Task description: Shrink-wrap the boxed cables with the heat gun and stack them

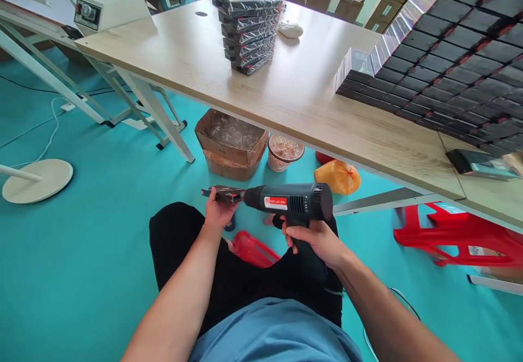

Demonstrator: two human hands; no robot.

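Note:
My right hand is wrapped round the handle of a dark heat gun with a red label on its side. Its nozzle points left, right up against a flat black box; whether they touch I cannot tell. That box lies in my left hand, fingers round its near edge, above my lap. On the table ahead stands a stack of black boxes in loose, wrinkled clear film. To the right, many black boxes with smooth, shiny sides form a large stack.
The wooden table spans the view ahead. Beneath it are a carton of crumpled clear film, a waste bin and a yellow bag. A red plastic stool stands under the right side; a white machine sits at the left.

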